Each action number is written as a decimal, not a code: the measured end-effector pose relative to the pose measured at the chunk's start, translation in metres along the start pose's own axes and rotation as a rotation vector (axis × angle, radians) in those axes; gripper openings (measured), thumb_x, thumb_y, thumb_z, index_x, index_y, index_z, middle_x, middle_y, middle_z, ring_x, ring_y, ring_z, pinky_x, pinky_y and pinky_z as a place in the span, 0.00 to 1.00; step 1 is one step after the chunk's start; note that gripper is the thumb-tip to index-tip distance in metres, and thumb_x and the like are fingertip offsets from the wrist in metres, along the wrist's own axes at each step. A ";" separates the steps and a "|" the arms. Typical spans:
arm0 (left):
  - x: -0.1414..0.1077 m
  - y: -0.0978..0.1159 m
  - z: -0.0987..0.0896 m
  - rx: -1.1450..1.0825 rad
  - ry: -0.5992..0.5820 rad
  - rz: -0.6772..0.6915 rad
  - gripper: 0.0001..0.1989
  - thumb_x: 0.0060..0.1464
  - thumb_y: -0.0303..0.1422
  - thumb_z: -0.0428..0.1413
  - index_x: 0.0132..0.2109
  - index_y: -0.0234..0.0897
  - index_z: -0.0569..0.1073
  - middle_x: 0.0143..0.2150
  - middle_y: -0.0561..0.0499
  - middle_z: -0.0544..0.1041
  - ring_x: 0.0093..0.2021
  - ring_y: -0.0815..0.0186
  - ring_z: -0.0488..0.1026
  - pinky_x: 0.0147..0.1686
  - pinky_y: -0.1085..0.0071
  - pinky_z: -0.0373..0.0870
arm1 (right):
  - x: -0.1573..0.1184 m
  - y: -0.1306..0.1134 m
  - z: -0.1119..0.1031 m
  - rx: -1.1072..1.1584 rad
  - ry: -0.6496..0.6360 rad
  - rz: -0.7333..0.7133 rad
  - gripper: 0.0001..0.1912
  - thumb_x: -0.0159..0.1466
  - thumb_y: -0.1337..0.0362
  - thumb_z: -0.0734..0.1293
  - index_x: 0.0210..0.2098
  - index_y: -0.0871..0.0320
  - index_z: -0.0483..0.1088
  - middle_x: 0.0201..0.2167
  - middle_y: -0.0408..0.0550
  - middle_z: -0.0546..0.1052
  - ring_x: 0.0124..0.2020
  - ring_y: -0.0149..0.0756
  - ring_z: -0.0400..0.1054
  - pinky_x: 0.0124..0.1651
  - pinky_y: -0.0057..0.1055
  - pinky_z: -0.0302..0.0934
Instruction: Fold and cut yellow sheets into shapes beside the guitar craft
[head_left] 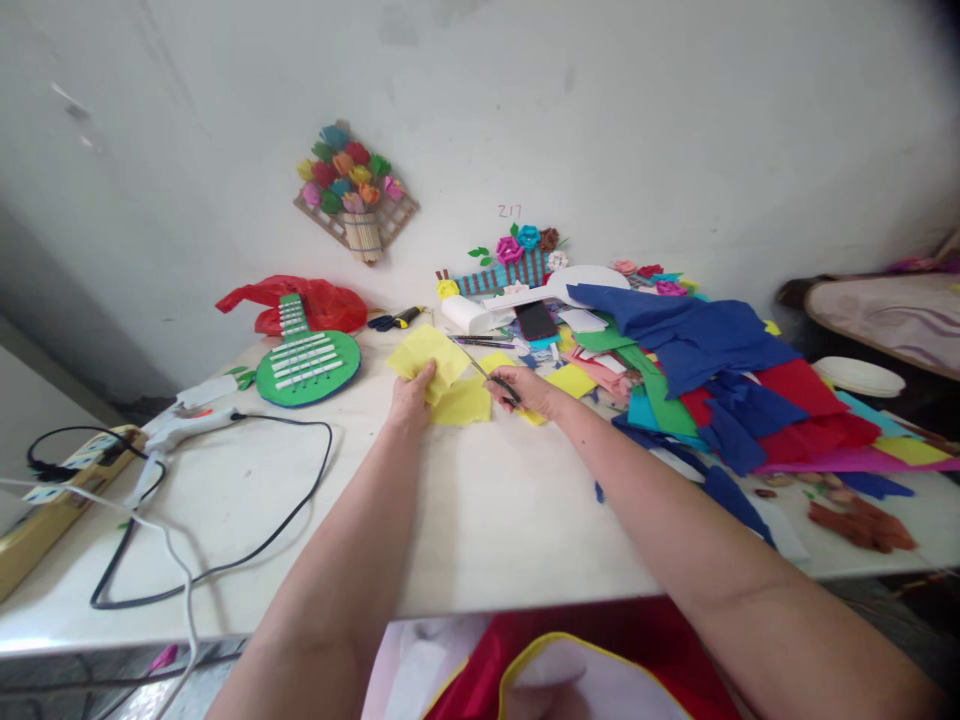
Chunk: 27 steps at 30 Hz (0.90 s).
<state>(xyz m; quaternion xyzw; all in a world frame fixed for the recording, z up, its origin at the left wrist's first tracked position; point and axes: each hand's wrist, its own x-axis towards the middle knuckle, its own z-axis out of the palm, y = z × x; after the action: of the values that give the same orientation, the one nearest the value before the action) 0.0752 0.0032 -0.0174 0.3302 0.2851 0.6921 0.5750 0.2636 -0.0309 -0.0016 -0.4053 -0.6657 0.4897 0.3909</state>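
In the head view my left hand (pixel 415 393) pinches a square of yellow paper (pixel 427 352) by its lower edge, raised over the table. My right hand (pixel 523 389) is closed round the dark handles of a pair of scissors (pixel 469 358), whose blades point up and left towards the paper's right edge. Beneath and between my hands lies another yellow piece (pixel 463 403) on the table. More yellow paper (pixel 572 380) is beside and partly under my right hand.
A green guitar-shaped craft (pixel 311 365), a glue gun (pixel 187 430) with its looping cable and a power strip (pixel 67 490) are on the left. Blue cloth-like sheets (pixel 690 335) and coloured scraps are piled right. Pens (pixel 487 342) and a phone (pixel 535 321) lie behind.
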 end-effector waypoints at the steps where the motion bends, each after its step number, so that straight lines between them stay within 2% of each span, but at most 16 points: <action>1: 0.000 0.000 0.000 0.000 0.002 0.000 0.15 0.38 0.27 0.64 0.37 0.32 0.73 0.33 0.48 0.77 0.32 0.65 0.75 0.33 0.70 0.73 | 0.000 -0.001 0.000 0.008 0.004 0.008 0.13 0.53 0.58 0.66 0.23 0.59 0.61 0.13 0.35 0.62 0.12 0.21 0.54 0.13 0.20 0.46; 12: -0.001 0.000 0.000 0.005 0.017 -0.005 0.15 0.38 0.27 0.64 0.36 0.32 0.73 0.33 0.48 0.78 0.34 0.64 0.76 0.34 0.70 0.73 | 0.008 0.013 -0.003 0.036 0.008 -0.027 0.13 0.50 0.59 0.69 0.27 0.61 0.65 0.14 0.34 0.62 0.12 0.21 0.54 0.13 0.20 0.49; 17: -0.001 0.000 0.000 -0.010 0.013 -0.011 0.14 0.39 0.26 0.63 0.37 0.32 0.72 0.33 0.47 0.78 0.34 0.63 0.76 0.35 0.69 0.73 | 0.003 0.006 -0.002 0.033 -0.001 -0.026 0.12 0.52 0.58 0.67 0.27 0.61 0.64 0.13 0.35 0.63 0.12 0.22 0.55 0.13 0.20 0.49; 22: -0.002 0.001 0.001 -0.025 -0.004 -0.026 0.16 0.38 0.26 0.64 0.38 0.32 0.72 0.32 0.49 0.78 0.30 0.66 0.75 0.36 0.69 0.73 | -0.004 -0.004 -0.002 -0.013 -0.038 -0.001 0.14 0.56 0.55 0.63 0.24 0.60 0.60 0.15 0.37 0.66 0.11 0.21 0.56 0.11 0.20 0.43; 27: -0.005 0.002 0.004 -0.010 -0.019 -0.056 0.15 0.38 0.25 0.63 0.37 0.31 0.73 0.32 0.49 0.78 0.30 0.66 0.75 0.36 0.69 0.73 | -0.005 -0.005 -0.003 -0.036 -0.035 0.023 0.15 0.56 0.54 0.63 0.24 0.59 0.60 0.16 0.38 0.67 0.12 0.21 0.57 0.12 0.20 0.43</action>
<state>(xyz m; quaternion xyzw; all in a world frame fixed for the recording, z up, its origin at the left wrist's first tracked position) 0.0776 -0.0024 -0.0139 0.3256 0.2853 0.6743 0.5983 0.2672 -0.0359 0.0033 -0.4109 -0.6764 0.4893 0.3663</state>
